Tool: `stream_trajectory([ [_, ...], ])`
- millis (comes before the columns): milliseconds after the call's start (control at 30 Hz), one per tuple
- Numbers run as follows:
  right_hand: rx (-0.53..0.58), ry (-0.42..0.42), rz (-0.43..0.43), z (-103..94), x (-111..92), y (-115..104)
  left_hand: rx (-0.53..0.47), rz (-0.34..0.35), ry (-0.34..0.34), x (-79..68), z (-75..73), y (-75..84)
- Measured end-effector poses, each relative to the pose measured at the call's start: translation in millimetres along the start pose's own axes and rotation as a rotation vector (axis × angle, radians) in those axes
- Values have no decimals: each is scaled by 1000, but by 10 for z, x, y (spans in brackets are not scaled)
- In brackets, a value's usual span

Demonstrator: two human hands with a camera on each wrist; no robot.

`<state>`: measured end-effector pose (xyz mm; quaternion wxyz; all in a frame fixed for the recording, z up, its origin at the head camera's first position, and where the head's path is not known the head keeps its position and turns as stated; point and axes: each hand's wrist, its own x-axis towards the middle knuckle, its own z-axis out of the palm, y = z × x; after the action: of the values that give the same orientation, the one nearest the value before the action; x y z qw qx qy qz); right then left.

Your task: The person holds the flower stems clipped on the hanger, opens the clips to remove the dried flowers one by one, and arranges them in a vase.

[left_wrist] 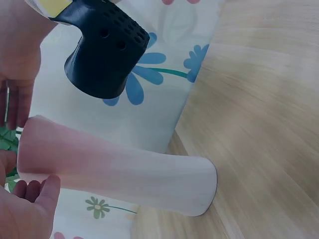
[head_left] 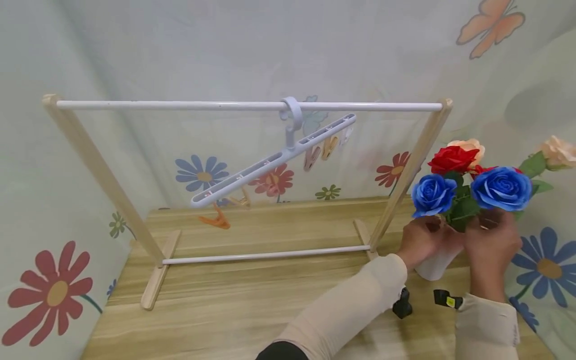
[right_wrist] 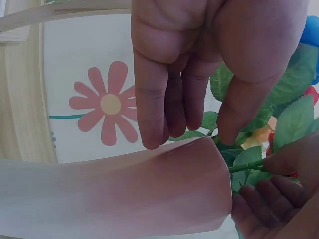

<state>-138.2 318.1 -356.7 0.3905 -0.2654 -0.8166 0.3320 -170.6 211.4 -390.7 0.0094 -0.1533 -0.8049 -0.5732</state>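
At the right of the head view, a tall vase, pink at the top and white below, holds artificial roses. My left hand is at the mouth's left side. In the right wrist view its thumb and curled fingers pinch a green rose stem just above the rim. Opposite is my right hand, under the large blue rose. Its fingers extend loosely beside the rim, with the thumb close to the leaves. A smaller blue rose and a red rose show above the left hand.
A wooden rack with white bars stands left of the vase. From its top bar hangs a tilted pale hanger with several clips, including an orange clip. All stand on a wood-grain table before flowered cloth.
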Motion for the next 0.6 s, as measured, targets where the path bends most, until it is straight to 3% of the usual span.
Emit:
stream_trajectory([
  [167,-34,-24,-115,33,3,47,-23,-48,-36,-1,1,-11],
  [333,-152,-68,-190,67,1,94,-100,-64,-81,-14,-22,-78],
  [433,-153,-62,-171,71,-7,94,-140,-83,-97,-5,-38,-113],
  [600,-50,-7,-117,61,-46,79,-121,-97,-93,33,-65,-133],
])
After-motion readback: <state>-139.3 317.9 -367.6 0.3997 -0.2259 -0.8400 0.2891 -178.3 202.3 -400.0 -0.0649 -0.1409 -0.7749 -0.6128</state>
